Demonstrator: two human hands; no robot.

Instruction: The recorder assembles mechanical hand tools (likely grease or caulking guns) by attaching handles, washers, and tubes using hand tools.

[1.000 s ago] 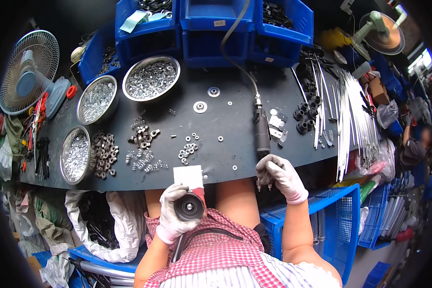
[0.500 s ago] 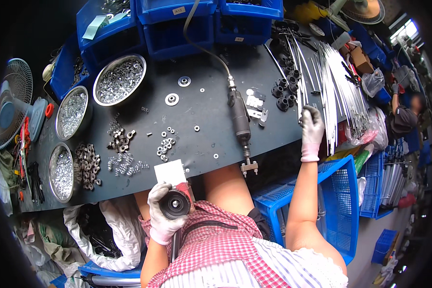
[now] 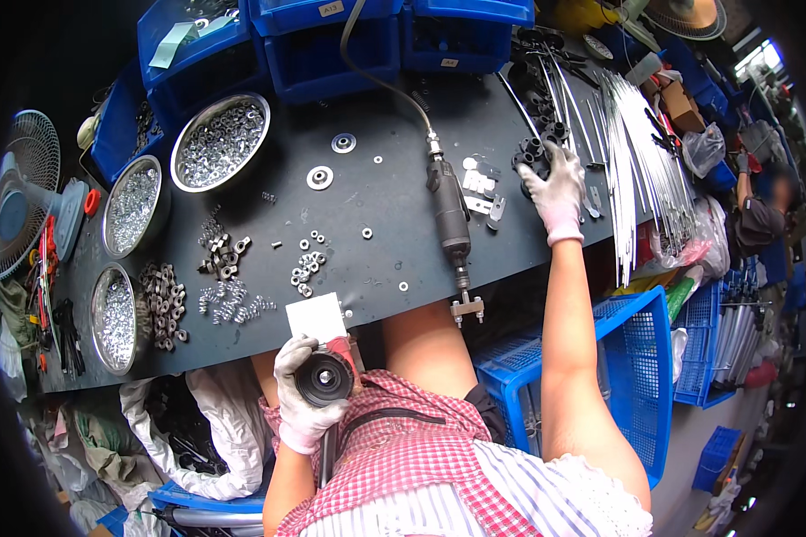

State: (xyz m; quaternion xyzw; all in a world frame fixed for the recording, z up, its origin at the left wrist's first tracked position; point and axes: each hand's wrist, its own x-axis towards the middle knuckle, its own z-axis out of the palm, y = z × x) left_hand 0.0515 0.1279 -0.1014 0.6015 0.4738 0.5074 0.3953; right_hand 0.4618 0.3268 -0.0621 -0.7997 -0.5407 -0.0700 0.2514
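Observation:
My left hand (image 3: 301, 413), in a white glove, is wrapped round a black round part (image 3: 323, 379) with a metal centre. A metal tube (image 3: 329, 458) runs down from it toward my lap. Just above the fingers are a white square block (image 3: 315, 317) and a red piece (image 3: 338, 347) by the table edge. My right hand (image 3: 556, 194), gloved too, reaches over the black plastic cups (image 3: 530, 154) at the table's right. Its thumb and fingers are spread at the cups; the fingertips partly cover them, and no grip shows.
A power screwdriver (image 3: 448, 210) hangs from a hose over the table. Metal bowls (image 3: 175, 170) of small hardware, loose nuts (image 3: 308, 267) and springs (image 3: 233, 302) lie left. Metal rods (image 3: 631, 161) are at right. Blue bins (image 3: 331, 76) line the back; a blue crate (image 3: 510, 385) stands beside me.
My right hand has moved up and left, from beside the metal rods to the black cups, its fingers now spread. My left hand keeps its hold on the black round part.

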